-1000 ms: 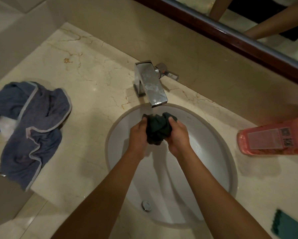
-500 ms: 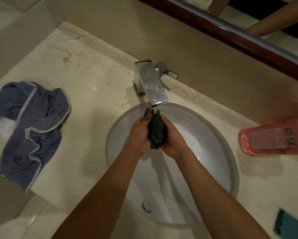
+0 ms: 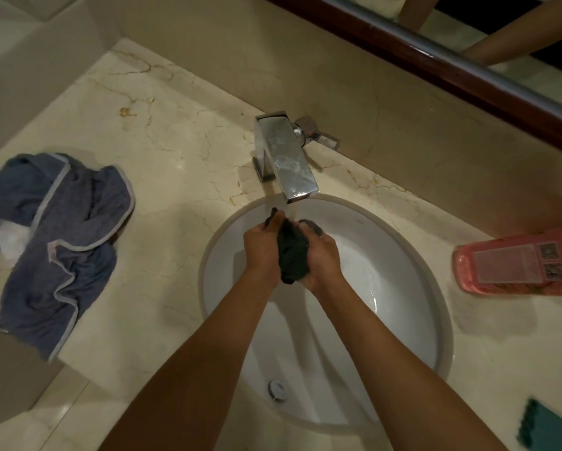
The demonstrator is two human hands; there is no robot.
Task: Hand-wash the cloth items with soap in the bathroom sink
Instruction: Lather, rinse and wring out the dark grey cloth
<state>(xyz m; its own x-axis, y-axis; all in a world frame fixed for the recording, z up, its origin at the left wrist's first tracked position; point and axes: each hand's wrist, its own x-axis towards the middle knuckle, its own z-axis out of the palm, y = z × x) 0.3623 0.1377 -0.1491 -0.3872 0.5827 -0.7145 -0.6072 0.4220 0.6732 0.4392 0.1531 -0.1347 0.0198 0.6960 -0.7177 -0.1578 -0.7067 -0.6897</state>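
A small dark cloth (image 3: 292, 252) is bunched between both my hands over the white sink (image 3: 403, 288), right under the chrome faucet (image 3: 284, 157). My left hand (image 3: 261, 249) grips its left side and my right hand (image 3: 322, 255) grips its right side. A thin stream of water runs from the spout onto the cloth. A pink soap bottle (image 3: 517, 258) lies on its side on the counter to the right of the sink.
A blue-grey towel with pale trim (image 3: 55, 239) lies crumpled on the marble counter at the left edge. A teal cloth (image 3: 552, 428) peeks in at the bottom right. The drain plug (image 3: 277, 389) sits at the near side of the basin. A mirror runs along the back wall.
My hands have pressed together and then shifted, rubbing the cloth; it went from a wide bunch to a narrow squeezed wad. Water now runs from the faucet.
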